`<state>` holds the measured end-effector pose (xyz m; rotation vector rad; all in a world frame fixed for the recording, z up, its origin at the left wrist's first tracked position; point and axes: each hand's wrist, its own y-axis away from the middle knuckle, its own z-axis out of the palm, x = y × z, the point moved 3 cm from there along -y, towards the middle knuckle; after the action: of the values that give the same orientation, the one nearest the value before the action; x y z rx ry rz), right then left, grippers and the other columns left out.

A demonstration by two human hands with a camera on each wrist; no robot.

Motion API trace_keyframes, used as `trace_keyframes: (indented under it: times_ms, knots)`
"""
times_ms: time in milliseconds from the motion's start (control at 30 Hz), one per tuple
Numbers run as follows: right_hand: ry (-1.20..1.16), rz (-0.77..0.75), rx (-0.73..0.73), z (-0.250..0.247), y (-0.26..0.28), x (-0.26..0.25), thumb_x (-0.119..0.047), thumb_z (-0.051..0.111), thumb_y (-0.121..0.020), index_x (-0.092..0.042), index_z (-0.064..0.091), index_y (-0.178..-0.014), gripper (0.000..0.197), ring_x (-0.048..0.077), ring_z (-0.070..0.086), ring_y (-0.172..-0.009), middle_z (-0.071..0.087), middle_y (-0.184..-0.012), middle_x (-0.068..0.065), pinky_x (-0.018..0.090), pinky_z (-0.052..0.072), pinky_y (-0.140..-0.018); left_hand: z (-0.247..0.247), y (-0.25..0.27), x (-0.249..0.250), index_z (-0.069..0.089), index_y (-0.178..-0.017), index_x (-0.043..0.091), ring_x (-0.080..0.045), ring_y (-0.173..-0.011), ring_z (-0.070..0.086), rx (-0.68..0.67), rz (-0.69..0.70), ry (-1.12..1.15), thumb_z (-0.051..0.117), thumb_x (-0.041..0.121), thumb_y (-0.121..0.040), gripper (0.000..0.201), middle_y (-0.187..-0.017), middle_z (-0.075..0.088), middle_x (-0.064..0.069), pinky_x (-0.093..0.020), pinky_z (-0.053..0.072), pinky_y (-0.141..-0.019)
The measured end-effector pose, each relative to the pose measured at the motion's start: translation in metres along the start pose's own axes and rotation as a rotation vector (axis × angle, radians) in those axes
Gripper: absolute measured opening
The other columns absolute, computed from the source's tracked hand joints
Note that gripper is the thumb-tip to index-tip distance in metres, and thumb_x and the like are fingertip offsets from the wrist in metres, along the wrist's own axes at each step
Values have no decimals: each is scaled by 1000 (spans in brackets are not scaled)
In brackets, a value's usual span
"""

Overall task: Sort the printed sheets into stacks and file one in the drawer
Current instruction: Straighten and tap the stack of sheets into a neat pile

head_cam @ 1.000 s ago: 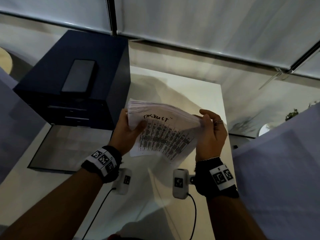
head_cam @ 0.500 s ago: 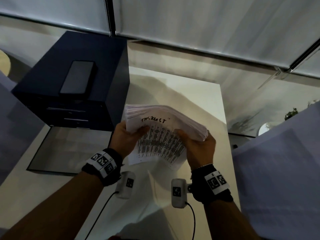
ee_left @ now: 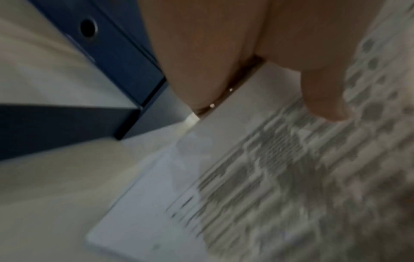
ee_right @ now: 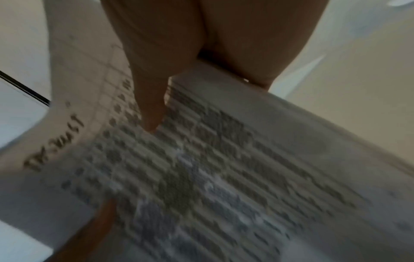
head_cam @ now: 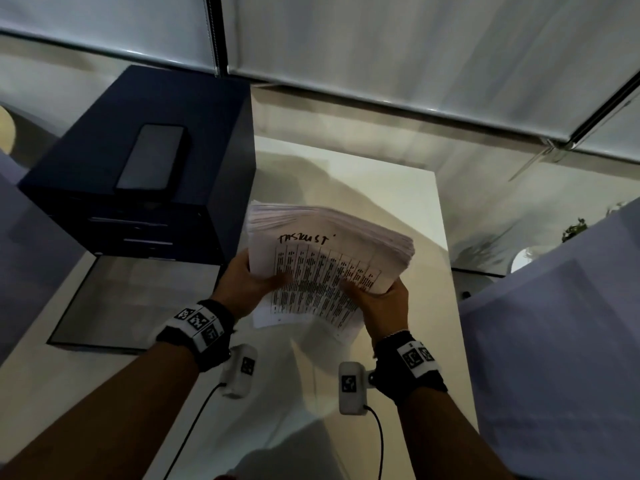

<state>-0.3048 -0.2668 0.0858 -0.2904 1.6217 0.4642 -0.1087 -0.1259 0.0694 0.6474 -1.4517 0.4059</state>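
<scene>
A thick stack of printed sheets [head_cam: 325,258] with a handwritten heading on top hangs above the white table [head_cam: 398,188]. My left hand [head_cam: 258,282] grips its left edge, thumb on the printed face [ee_left: 322,99]. My right hand [head_cam: 372,299] grips the lower right edge, thumb pressing the top sheet [ee_right: 150,113]. The stack [ee_right: 224,159] bends upward at its far end. The dark blue drawer cabinet [head_cam: 138,188] stands to the left, its drawers closed.
A dark phone [head_cam: 152,157] lies on top of the cabinet. A grey mat [head_cam: 135,299] lies on the table in front of the cabinet. White blinds [head_cam: 381,39] hang behind. A pale panel [head_cam: 554,341] rises at the right.
My right hand slid from the stack's right side down to its lower right edge and took hold with the thumb on top. The stack sank slightly toward me.
</scene>
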Motion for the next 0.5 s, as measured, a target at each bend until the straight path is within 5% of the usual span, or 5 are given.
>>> trace_keyframes:
  times_ms: [167,233,333,500]
  knots:
    - [0,48,34,0,0,2,-3,86,-65,-24,68,-79,31,3,69,-67,72,-76,-11,18,57,-62,8,4,5,68,-105,17,-13,-98,71,22,54,55,75,0,-79,32,-106,73,-4,-32,58,-83]
    - [-15,38,50,0,0,1,-1,85,-66,-25,69,-78,31,2,69,-66,72,-72,-14,17,57,-61,11,7,8,68,-100,21,-2,-90,70,90,66,86,74,0,-80,31,-101,73,3,-19,56,-75]
    - [-4,7,11,0,5,-1,1,82,-70,-28,68,-82,35,-4,68,-68,72,-69,-21,12,55,-62,9,11,5,68,-95,29,3,-86,70,153,105,34,79,9,-77,29,-91,75,14,-17,57,-71]
    - [-14,-77,-45,-2,11,-22,0,85,-66,-11,70,-105,43,10,73,-84,76,-88,-9,21,58,-70,-4,17,10,48,-134,15,-11,-112,63,116,198,-52,81,40,-75,72,-124,64,0,-26,57,-87]
